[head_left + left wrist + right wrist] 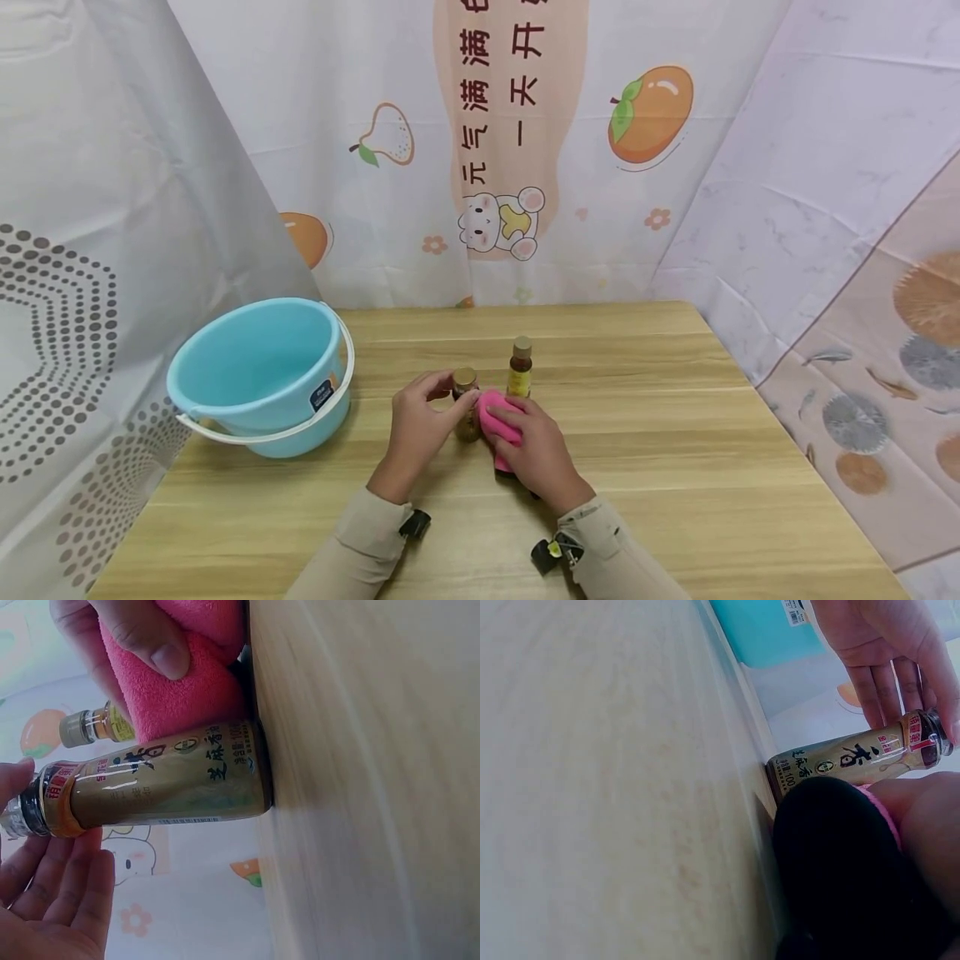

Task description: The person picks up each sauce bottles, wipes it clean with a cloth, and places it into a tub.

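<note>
A small sesame oil bottle [172,780] with a gold label stands upright on the table. My left hand [422,423] holds it near the neck, thumb on one side and fingers on the other. My right hand [538,446] grips a fuzzy pink cloth [176,697] and presses it against the bottle's side. In the right wrist view, a rounded black piece [840,855] covers most of the cloth, and I cannot tell whether it is part of it. Just behind the cloth stands a second bottle [521,367] with a yellow label, its lower part hidden.
A light blue bucket [258,350] with a white handle stands at the table's left side. The wooden table [675,467] reaches back to a printed curtain [375,208]. More patterned sheets hang at the left and right.
</note>
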### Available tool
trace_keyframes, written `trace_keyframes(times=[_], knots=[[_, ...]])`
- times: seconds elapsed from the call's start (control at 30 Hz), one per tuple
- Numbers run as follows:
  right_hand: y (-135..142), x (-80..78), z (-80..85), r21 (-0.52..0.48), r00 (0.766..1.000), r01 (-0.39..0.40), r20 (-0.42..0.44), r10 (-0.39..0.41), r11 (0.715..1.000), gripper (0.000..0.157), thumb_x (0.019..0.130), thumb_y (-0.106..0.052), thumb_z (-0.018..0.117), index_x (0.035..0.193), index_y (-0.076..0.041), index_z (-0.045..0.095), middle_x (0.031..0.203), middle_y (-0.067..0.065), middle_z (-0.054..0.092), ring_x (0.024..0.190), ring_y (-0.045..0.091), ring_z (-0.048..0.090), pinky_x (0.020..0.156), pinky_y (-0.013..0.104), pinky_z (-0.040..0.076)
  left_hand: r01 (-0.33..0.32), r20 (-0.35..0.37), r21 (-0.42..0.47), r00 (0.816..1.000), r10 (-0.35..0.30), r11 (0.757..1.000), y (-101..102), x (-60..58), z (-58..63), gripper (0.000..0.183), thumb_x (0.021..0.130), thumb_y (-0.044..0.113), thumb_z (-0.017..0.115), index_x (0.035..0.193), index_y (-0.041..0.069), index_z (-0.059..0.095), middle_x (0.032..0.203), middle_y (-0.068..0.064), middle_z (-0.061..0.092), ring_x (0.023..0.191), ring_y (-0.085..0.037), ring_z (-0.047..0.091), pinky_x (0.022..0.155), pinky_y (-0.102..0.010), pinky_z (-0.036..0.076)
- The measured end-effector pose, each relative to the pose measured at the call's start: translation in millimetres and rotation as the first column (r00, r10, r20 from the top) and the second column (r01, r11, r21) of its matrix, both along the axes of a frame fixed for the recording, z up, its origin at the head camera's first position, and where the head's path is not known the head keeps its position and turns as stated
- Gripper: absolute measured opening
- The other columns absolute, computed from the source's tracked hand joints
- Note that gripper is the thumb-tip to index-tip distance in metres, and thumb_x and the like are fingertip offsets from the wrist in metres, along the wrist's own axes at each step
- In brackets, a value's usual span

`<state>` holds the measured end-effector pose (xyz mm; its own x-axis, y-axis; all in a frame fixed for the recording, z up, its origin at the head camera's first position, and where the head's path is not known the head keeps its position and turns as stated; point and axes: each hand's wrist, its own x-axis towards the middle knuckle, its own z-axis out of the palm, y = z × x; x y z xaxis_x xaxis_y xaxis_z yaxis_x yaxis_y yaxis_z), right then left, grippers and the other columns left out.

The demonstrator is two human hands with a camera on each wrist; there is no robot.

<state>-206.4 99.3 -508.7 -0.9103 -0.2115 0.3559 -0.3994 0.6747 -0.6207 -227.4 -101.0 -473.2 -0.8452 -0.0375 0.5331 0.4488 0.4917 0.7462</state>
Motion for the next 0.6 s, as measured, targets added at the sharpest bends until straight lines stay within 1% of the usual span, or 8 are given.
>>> trace_keyframes(times=[0.13, 0.23, 0.37, 0.5, 0.6], knots=[[-0.6, 0.3, 0.5, -0.005, 1.0, 0.003, -0.003, -0.003, 1.0, 0.043, 0.089, -0.027, 0.084, 0.131, -0.019, 0.074, 0.14, 0.012, 0.064, 0.125, 0.032, 0.065, 0.103, 0.049, 0.055, -0.02, -0.003, -0.004, 1.0, 0.02, 1.0, -1.4, 0.5, 0.8, 0.044, 0.081, 0.041, 0.09, 0.114, 0.015, 0.077, 0.107, 0.002, 0.077, 0.095, -0.014, 0.074, 0.084, -0.036, 0.063], [-0.7, 0.1, 0.4, -0.011, 1.0, 0.008, -0.004, -0.008, 1.0, 0.043, 0.089, -0.027, 0.084, 0.13, -0.019, 0.074, 0.139, 0.013, 0.064, 0.125, 0.033, 0.064, 0.104, 0.049, 0.055, -0.028, -0.014, -0.009, 1.0, 0.028, 1.0, -2.1, 0.3, 0.7, 0.044, 0.079, 0.043, 0.09, 0.11, 0.016, 0.076, 0.104, 0.003, 0.076, 0.092, -0.014, 0.073, 0.082, -0.036, 0.063], [-0.7, -0.1, 0.4, -0.026, 1.0, 0.015, 0.0, -0.015, 1.0, 0.043, 0.089, -0.027, 0.084, 0.131, -0.02, 0.074, 0.14, 0.013, 0.064, 0.126, 0.032, 0.064, 0.104, 0.047, 0.055, -0.04, -0.016, -0.011, 0.999, 0.039, 0.999, -2.3, 0.2, 0.5, 0.039, 0.08, 0.044, 0.09, 0.103, 0.016, 0.076, 0.098, 0.005, 0.075, 0.087, -0.014, 0.072, 0.077, -0.035, 0.062], [-0.9, -0.5, -0.5, -0.045, 1.0, 0.016, -0.011, -0.016, 0.999, 0.043, 0.089, -0.026, 0.084, 0.131, -0.02, 0.074, 0.141, 0.013, 0.063, 0.126, 0.032, 0.064, 0.102, 0.046, 0.056, -0.04, -0.005, -0.007, 0.999, 0.04, 0.999, -1.8, -0.1, -0.3, 0.037, 0.081, 0.044, 0.089, 0.102, 0.016, 0.077, 0.097, 0.005, 0.075, 0.087, -0.016, 0.072, 0.077, -0.034, 0.062], [-1.2, -0.8, -0.6, -0.071, 0.999, 0.009, -0.034, -0.012, 0.997, 0.043, 0.09, -0.026, 0.083, 0.131, -0.02, 0.074, 0.141, 0.013, 0.063, 0.126, 0.032, 0.065, 0.101, 0.044, 0.057, -0.033, -0.01, -0.008, 0.999, 0.033, 0.999, -1.4, -0.8, -0.3, 0.037, 0.081, 0.044, 0.088, 0.103, 0.015, 0.077, 0.097, 0.004, 0.076, 0.087, -0.016, 0.073, 0.078, -0.034, 0.063]])
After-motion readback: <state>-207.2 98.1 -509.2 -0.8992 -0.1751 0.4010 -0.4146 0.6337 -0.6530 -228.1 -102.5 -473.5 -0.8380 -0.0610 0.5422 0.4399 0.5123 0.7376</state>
